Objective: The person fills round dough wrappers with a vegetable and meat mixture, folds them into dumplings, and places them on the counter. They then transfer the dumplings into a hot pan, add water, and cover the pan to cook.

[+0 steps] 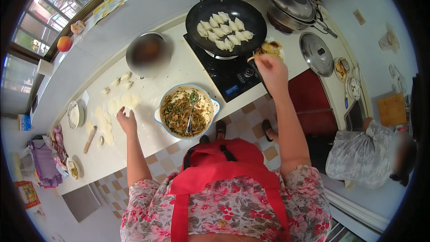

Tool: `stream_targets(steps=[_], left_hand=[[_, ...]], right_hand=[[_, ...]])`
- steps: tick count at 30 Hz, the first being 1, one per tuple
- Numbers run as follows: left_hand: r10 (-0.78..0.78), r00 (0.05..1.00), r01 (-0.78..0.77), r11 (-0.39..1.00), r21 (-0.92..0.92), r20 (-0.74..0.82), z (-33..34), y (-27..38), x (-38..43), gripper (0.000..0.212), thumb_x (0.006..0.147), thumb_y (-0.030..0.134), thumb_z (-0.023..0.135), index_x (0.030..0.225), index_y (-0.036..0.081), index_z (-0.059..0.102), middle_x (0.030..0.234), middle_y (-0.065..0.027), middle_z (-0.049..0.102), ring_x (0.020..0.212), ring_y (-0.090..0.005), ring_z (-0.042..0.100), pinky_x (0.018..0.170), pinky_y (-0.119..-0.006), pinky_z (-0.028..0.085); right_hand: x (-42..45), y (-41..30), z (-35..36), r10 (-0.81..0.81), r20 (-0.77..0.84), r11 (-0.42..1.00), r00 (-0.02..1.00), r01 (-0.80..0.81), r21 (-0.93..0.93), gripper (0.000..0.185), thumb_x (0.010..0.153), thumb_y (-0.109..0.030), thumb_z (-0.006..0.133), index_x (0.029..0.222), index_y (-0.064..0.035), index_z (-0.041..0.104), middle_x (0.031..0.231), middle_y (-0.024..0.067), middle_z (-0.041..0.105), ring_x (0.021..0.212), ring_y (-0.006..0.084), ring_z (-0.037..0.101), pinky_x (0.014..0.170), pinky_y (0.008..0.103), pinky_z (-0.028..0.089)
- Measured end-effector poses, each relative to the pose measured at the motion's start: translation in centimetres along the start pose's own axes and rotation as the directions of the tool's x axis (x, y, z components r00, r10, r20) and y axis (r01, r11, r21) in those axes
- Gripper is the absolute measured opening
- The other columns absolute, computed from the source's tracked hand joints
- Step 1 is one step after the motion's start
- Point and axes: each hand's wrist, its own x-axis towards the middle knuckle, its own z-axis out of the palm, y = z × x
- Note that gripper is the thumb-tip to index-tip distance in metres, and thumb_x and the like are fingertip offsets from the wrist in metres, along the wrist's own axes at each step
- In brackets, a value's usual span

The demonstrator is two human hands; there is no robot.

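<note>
Over the white counter, my left hand (127, 119) has its fingers apart beside round dough wrappers (130, 101) and holds nothing. My right hand (272, 70) is raised beside the black handle (258, 70) of a wok; whether it grips the handle I cannot tell. Rows of dumplings (219, 32) lie in the black wok (253, 16) on an induction cooker (231, 85). Between my hands stands a two-handled bowl (217, 107) of chopped filling (178, 114), with a metal spoon (189, 117) in it. Several dumplings (126, 76) lie on the counter behind the wrappers.
A rolling pin (90, 139) and a flour bowl (74, 115) are at the left. A metal basin (147, 53) stands behind the filling bowl. At the right are a lidded pot (292, 3), a loose lid (316, 53) and plates of food. Another person (362, 154) is at the far right.
</note>
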Motion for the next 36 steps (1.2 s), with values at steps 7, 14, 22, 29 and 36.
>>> stream_targets(steps=[7, 14, 22, 29, 36], left_hand=[[-0.092, 0.994, 0.106, 0.932, -0.348, 0.057, 2.0, 6.0, -4.4, 0.038, 0.079, 0.006, 0.062, 0.114, 0.000, 0.051, 0.120, -0.0152, 0.047, 0.105, -0.0275, 0.053, 0.085, -0.035, 0.046], [-0.239, 0.970, 0.240, 0.914, -0.328, 0.045, -0.5, 3.7, -9.0, 0.031, 0.081, 0.004, 0.058, 0.111, 0.001, 0.053, 0.126, -0.0151, 0.044, 0.107, -0.0280, 0.053, 0.085, -0.034, 0.047], [-0.293, 0.954, 0.294, 0.874, -0.388, 0.064, -2.0, -0.7, -8.2, 0.028, 0.081, 0.002, 0.056, 0.108, -0.001, 0.053, 0.118, -0.0139, 0.050, 0.097, -0.0229, 0.058, 0.082, -0.031, 0.047], [-0.216, 0.975, 0.215, 0.822, -0.528, 0.061, -1.7, -2.1, -5.3, 0.030, 0.080, 0.002, 0.056, 0.110, 0.000, 0.055, 0.117, -0.0146, 0.053, 0.093, -0.0239, 0.061, 0.081, -0.031, 0.050], [-0.384, 0.918, 0.389, 0.818, -0.425, 0.101, -5.4, -6.2, -8.2, 0.024, 0.079, 0.004, 0.056, 0.103, 0.001, 0.058, 0.117, -0.0161, 0.050, 0.089, -0.0225, 0.060, 0.078, -0.031, 0.049]], right_hand=[[16.9, 3.3, 17.0, 0.091, 0.309, 0.905, 0.947, 0.051, -0.422, 0.024, 0.081, -0.025, 0.061, 0.097, -0.0090, 0.068, 0.094, 0.0143, 0.066, 0.089, 0.0325, 0.062, 0.076, 0.0386, 0.050], [21.1, 8.1, 26.1, 0.114, 0.329, 0.764, 0.937, 0.129, -0.633, 0.032, 0.070, -0.025, 0.071, 0.091, -0.0021, 0.065, 0.091, 0.0195, 0.065, 0.089, 0.0347, 0.062, 0.078, 0.0418, 0.050], [23.0, 6.1, 18.9, 0.444, 0.584, 0.722, 0.680, -0.657, 0.216, 0.015, 0.082, -0.018, 0.063, 0.089, -0.0049, 0.064, 0.085, 0.0083, 0.066, 0.075, 0.0217, 0.063, 0.058, 0.0291, 0.049], [15.7, 0.4, 18.4, 0.015, 0.829, 0.378, 0.560, -0.770, 0.514, 0.019, 0.086, -0.006, 0.055, 0.104, -0.0005, 0.056, 0.101, 0.0109, 0.061, 0.092, 0.0222, 0.061, 0.078, 0.0353, 0.052], [-2.0, -11.7, 35.4, 0.128, 0.964, 0.817, 0.232, -0.577, 0.030, 0.037, 0.078, -0.014, 0.066, 0.108, 0.0059, 0.057, 0.097, 0.0126, 0.063, 0.086, 0.0192, 0.063, 0.074, 0.0293, 0.051]])
